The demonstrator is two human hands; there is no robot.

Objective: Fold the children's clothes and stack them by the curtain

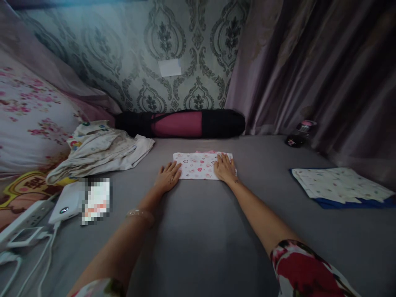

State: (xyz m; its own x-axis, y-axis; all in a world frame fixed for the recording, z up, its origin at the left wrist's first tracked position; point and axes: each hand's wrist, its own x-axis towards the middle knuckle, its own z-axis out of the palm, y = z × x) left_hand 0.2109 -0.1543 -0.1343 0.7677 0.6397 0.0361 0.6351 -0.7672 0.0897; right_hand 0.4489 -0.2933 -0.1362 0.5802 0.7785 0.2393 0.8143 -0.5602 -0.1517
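1. The folded cloth (pixel 198 167), white with small pink and dark prints, lies flat on the grey sheet (pixel 201 235), between the two hands; a bit of pink shows along its far edge
2. The left hand (pixel 168 176) is palm down at the left end of the folded cloth, its fingers slightly spread and clamped on nothing. A clear bracelet (pixel 139 213) circles that forearm
3. The right hand (pixel 225 167) rests palm down on top of the cloth's right end, fingers extended and a little apart, pressing flat rather than pinching
4. Beyond the cloth, a long black and pink bag (pixel 179 123) lies along the foot of the patterned wall (pixel 123 53), which has a white paper (pixel 170 67) on it
5. Off to the left are a heap of light clothes (pixel 102 148), a white power bank (pixel 66 202), a power strip (pixel 26 220) and a pixelated item (pixel 96 201)
6. Off to the right, a pale printed cloth (pixel 337 183) lies over a blue one (pixel 331 204), with a dark bottle (pixel 298 136) farther back near the curtain (pixel 272 70)
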